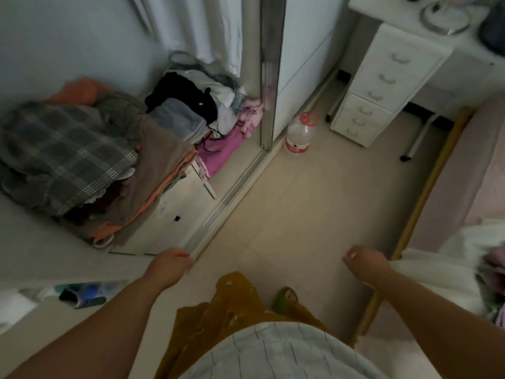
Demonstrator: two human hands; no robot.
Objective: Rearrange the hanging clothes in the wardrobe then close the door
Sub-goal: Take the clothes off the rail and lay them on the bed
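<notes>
Item: my left hand (170, 262), low at the near end of the wardrobe's floor track (232, 187), fingers curled at the edge of the white panel there; whether they actually grip that edge I cannot tell. Item: my right hand (364, 262), held out over the tiled floor (314, 201), fingers loosely curled, holding nothing. Item: sliding wardrobe door (269, 72), metal-framed and reflective along its edge, standing open beyond the piles, its foot in the track. Item: hanging clothes (191, 26), pale fabric in the upper part of the wardrobe opening, blurred. Item: heap of folded and loose clothes inside the wardrobe, comprising a grey plaid garment (62, 157) on top at the left, brown and orange layers under it, a black garment (183, 97) and grey folded pieces behind, and pink items (224, 151) just beside the door's foot. Item: white drawer unit (175, 212) under the heap. Item: clear plastic water jug (299, 135) with a red handle and red label, upright on the floor just beside the door's end. Item: white chest of small drawers (382, 86) under a white desk, well apart from my hands. Item: bed edge with a wooden frame (426, 184) at my right. Item: my mustard skirt and one green slipper (287, 298) below.
</notes>
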